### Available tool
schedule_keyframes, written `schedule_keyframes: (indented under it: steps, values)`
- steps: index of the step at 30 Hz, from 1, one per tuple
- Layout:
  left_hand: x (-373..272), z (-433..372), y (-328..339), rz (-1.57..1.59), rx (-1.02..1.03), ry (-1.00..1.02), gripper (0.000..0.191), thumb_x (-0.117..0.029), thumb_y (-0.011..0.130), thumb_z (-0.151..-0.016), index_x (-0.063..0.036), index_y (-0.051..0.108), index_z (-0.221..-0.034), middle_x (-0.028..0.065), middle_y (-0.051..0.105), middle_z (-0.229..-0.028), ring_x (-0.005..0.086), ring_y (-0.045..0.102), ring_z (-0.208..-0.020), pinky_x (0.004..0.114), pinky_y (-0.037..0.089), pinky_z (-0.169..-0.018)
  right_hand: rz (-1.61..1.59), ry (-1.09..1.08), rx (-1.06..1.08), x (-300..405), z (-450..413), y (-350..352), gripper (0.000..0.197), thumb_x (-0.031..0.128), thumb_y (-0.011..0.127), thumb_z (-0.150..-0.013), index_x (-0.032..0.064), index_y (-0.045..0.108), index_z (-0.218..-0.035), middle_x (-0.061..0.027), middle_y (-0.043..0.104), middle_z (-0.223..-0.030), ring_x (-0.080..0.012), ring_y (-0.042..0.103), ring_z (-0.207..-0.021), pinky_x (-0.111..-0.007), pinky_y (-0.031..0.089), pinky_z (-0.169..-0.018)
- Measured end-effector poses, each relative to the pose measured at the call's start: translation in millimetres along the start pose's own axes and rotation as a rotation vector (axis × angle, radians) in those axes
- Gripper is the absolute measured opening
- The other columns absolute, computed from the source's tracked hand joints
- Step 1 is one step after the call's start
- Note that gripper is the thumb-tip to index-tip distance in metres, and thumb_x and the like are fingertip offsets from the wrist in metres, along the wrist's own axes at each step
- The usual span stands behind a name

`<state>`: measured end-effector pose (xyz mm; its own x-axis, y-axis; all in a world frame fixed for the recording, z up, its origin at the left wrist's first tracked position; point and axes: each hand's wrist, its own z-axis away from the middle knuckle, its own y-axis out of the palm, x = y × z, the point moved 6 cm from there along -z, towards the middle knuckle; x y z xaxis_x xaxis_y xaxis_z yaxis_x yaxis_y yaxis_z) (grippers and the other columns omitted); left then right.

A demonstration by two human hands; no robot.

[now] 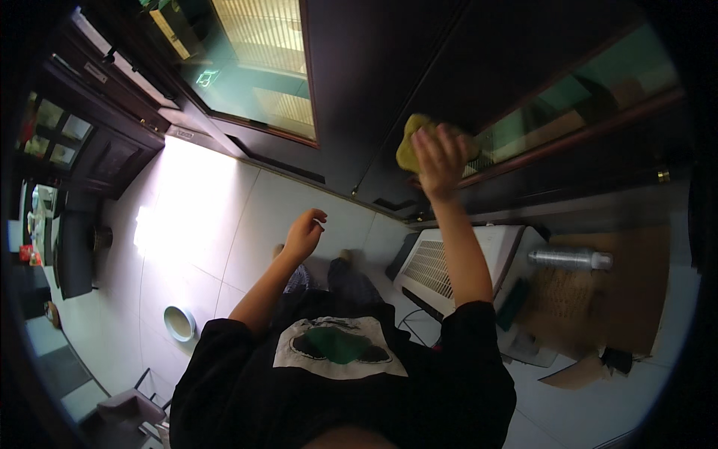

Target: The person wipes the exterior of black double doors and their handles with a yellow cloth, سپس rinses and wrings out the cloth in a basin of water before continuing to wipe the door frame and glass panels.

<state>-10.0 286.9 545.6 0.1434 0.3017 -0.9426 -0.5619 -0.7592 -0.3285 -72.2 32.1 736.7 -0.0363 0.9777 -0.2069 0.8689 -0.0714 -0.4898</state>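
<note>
My right hand [440,160] lies with fingers spread over a yellow cloth [408,147], pressing it against a dark door panel [370,101] beside a glass pane with a reddish-brown frame. Whether the fingers grip the cloth or only press it flat is hard to see. Lower and to the left, my left hand [305,233] hangs over the tiled floor with curled fingers and nothing visible in it. Another glass pane [269,95] is set in the door leaf at the upper left.
A white vented appliance [432,264] stands near my right arm, with a cardboard box [628,292] and a clear plastic bottle [572,259] beyond it. A light blue bucket [179,324] holding cloudy liquid is on the floor at left; a chair [132,407] stands lower left.
</note>
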Motion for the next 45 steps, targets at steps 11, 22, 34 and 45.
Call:
schedule_keyframes:
  steps: [11,22,34,45]
  values:
    - [3,-15,-21,-0.036,-0.085,0.015,0.025,0.003,0.046,-0.079,-0.0053,0.057,-0.100,0.0084,0.063,-0.088,0.0189,0.062,-0.074,0.030,0.048,-0.066,-0.002,-0.283,0.263,66,64,169,0.032,0.017,0.049,-0.089,0.0105,0.057,-0.119,0.0000,0.046,-0.132,-0.0207,0.041,-0.125,-0.038,0.037,-0.101]
    - [68,19,-49,0.071,-0.064,-0.134,0.022,0.003,0.046,-0.080,-0.0020,0.058,-0.098,0.0122,0.062,-0.090,0.0207,0.061,-0.077,0.030,0.049,-0.070,-0.407,0.048,0.567,82,142,156,0.022,0.006,0.056,-0.076,0.0095,0.063,-0.097,-0.0033,0.060,-0.103,-0.0224,0.053,-0.105,-0.042,0.036,-0.098]
    - [46,-12,-87,-0.131,0.158,0.010,0.020,0.002,0.047,-0.079,-0.0036,0.058,-0.095,0.0118,0.059,-0.092,0.0241,0.059,-0.078,0.032,0.047,-0.069,0.293,0.134,0.085,-5,1,20,0.041,0.011,0.068,-0.080,0.0196,0.058,-0.119,-0.0004,0.049,-0.127,-0.0268,0.043,-0.122,-0.048,0.030,-0.105]
    - [119,-7,-80,-0.118,-0.057,-0.101,0.021,0.002,0.047,-0.080,-0.0040,0.058,-0.096,0.0122,0.060,-0.089,0.0236,0.058,-0.074,0.033,0.047,-0.068,0.393,-0.081,0.144,19,115,126,0.035,0.023,0.050,-0.092,0.0289,0.051,-0.127,0.0128,0.044,-0.133,-0.0143,0.041,-0.124,-0.039,0.024,-0.106]
